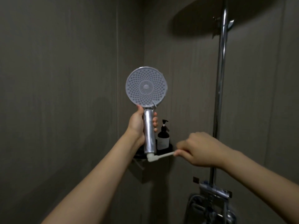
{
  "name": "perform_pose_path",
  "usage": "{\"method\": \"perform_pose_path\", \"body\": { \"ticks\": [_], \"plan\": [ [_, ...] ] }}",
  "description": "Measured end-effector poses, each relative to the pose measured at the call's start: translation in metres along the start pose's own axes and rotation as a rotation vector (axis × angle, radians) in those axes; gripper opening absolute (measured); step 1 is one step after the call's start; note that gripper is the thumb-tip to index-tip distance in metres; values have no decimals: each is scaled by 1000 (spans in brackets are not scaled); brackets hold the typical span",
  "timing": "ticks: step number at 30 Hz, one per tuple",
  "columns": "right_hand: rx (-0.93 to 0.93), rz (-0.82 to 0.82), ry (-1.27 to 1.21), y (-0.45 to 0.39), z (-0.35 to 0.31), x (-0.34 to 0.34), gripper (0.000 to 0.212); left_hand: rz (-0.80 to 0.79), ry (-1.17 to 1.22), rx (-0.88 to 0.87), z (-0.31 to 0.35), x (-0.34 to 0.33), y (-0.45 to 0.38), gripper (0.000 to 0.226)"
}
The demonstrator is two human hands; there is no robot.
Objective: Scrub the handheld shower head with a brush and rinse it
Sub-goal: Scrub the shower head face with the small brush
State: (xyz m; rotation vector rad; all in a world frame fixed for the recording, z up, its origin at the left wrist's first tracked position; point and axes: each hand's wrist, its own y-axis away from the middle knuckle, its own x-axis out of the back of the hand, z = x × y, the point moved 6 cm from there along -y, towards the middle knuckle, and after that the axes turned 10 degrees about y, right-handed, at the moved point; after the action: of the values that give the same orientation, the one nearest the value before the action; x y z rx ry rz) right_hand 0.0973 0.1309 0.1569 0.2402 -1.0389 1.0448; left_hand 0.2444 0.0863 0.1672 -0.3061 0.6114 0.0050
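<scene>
The handheld shower head [146, 88] stands upright in mid-air, its round grey nozzle face turned toward me. My left hand [139, 125] grips its chrome handle [149, 131] just under the face. A white brush [159, 156] lies nearly level below the handle, its head touching the handle's white bottom end. My right hand [202, 148] pinches the brush's thin handle from the right. Most of the brush's handle is hidden inside that hand.
A dark pump bottle [163, 137] stands on a black corner shelf [163, 152] behind the handle. A chrome riser pipe [220, 88] runs up the right wall to a large overhead shower [202, 16]. The mixer valve [213, 191] sits at lower right. Grey walls close in on the left and behind.
</scene>
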Motion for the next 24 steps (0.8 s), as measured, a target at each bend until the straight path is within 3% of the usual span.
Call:
{"method": "perform_pose_path", "body": {
  "ticks": [3,7,12,19,24],
  "plan": [
    [1,135,42,-1,-10,4,40,16,-4,-15,-1,-3,-1,63],
    [-136,127,158,9,16,0,39,52,-12,-41,6,-3,-2,63],
    [-106,396,231,15,4,0,39,102,-11,-26,3,0,-3,64],
    [-190,405,275,19,18,-8,46,128,17,-13,5,-3,-3,62],
    [-58,466,243,15,-4,-5,41,134,1,12,-2,-3,-1,63]
  ]
}}
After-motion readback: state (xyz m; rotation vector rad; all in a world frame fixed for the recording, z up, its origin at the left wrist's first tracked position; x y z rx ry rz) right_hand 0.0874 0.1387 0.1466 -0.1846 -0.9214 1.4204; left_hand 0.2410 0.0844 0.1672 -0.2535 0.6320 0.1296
